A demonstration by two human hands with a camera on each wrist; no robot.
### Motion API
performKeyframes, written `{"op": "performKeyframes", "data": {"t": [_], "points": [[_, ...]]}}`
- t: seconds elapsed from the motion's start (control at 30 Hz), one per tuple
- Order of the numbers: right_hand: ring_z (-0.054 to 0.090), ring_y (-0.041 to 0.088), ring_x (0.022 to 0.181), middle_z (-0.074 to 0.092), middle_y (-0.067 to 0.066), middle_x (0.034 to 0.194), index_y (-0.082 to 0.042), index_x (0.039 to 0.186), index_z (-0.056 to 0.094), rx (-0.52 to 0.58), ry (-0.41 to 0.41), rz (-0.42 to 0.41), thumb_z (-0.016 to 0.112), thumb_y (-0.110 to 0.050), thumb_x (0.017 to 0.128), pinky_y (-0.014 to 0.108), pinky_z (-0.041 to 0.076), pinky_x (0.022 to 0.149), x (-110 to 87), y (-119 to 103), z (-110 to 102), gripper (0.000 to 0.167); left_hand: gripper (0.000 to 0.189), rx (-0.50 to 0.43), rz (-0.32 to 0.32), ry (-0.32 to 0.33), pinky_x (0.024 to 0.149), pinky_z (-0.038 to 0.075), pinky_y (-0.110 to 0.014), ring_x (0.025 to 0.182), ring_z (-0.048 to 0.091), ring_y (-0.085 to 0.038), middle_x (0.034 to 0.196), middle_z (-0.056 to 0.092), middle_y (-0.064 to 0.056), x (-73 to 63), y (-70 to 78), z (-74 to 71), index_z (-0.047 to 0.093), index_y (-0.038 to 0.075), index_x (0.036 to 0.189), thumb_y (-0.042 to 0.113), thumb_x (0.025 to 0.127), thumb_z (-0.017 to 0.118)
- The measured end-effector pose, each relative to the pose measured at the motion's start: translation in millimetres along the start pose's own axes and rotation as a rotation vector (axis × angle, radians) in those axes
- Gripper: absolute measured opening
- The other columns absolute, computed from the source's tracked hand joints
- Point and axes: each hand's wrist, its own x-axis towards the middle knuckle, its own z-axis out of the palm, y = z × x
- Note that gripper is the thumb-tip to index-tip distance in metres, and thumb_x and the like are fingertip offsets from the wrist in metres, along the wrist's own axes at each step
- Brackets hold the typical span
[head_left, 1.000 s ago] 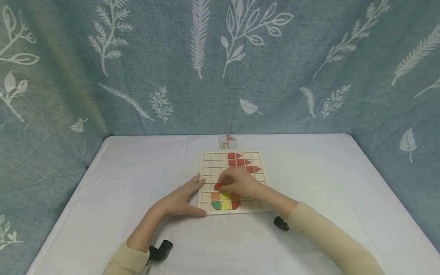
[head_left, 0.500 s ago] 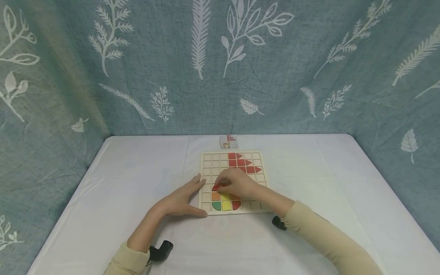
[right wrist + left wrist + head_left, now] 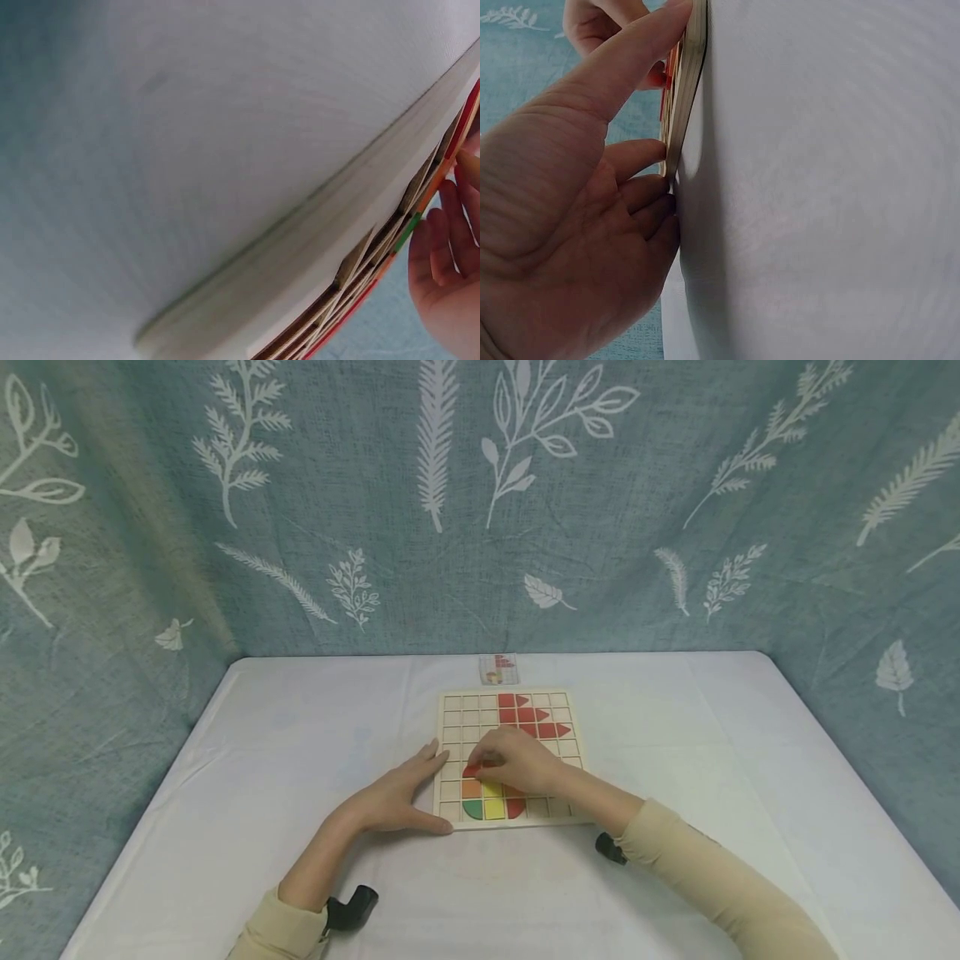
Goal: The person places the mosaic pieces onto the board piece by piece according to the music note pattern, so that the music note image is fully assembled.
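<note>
A wooden grid board lies on the white table. My right hand is over its middle, thumb and fingertips pinching a small red rounded piece right at a square above an orange square tile. Part of that piece is hidden by the fingers. My left hand rests along the board's left edge, fingers extended and spread, with the thumb on the near corner in the left wrist view. A green quarter-round tile, a yellow tile and a red quarter-round tile sit in the row below.
Red tiles form stepped, pointed rows at the board's upper right. Behind the board lies a small picture card. A leaf-patterned blue-green curtain hangs behind the table. Black wrist devices sit under both wrists.
The right hand has shifted slightly left and brought the red piece, which was tilted before, down flat at its square. Over the last half second hardly anything moves; the left hand stays put.
</note>
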Motion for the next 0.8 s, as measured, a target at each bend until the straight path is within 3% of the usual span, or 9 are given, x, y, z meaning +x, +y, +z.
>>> {"op": "performKeyframes", "data": {"t": [0.27, 0.4, 0.6, 0.8], "points": [[0.058, 0.013, 0.099, 0.069, -0.004, 0.103, -0.014, 0.104, 0.074, -0.040, 0.003, -0.007, 0.072, -0.017, 0.089, 0.031, 0.048, 0.090, -1.1, 1, 1, 0.015, 0.106, 0.010, 0.005, -0.002, 0.115, 0.022, -0.054, 0.148, 0.013, -0.033, 0.162, 0.012, -0.015, -1.7, 0.4, -0.9, 0.029, 0.005, 0.153, 0.046, 0.073, 0.084], [0.057, 0.010, 0.102, 0.067, -0.008, 0.105, -0.018, 0.105, 0.074, -0.015, 0.016, 0.048, 0.071, -0.022, 0.091, 0.030, 0.048, 0.092, -4.8, 0, -3, 0.015, 0.106, 0.008, 0.001, 0.002, 0.115, 0.021, -0.055, 0.148, 0.013, -0.034, 0.162, 0.013, -0.015, -1.5, -0.3, -0.6, 0.029, 0.005, 0.153, 0.047, 0.072, 0.084], [0.059, 0.013, 0.103, 0.068, -0.008, 0.106, -0.015, 0.107, 0.074, 0.082, 0.138, 0.129, 0.066, -0.024, 0.094, 0.036, 0.051, 0.090, -21.9, 7, -21, 0.017, 0.108, -0.006, -0.015, 0.010, 0.116, 0.021, -0.053, 0.148, 0.011, -0.031, 0.162, 0.012, -0.013, -0.5, -2.2, 1.3, 0.029, 0.006, 0.153, 0.047, 0.070, 0.085], [0.059, 0.024, 0.113, 0.069, 0.002, 0.115, -0.010, 0.111, 0.073, 0.074, 0.294, 0.188, 0.062, -0.026, 0.097, 0.045, 0.050, 0.092, -52.0, 24, -46, 0.023, 0.101, 0.014, -0.014, 0.023, 0.116, 0.021, -0.052, 0.148, 0.013, -0.031, 0.162, 0.014, -0.013, 0.1, -5.3, 0.3, 0.031, 0.006, 0.153, 0.044, 0.075, 0.083]]}}
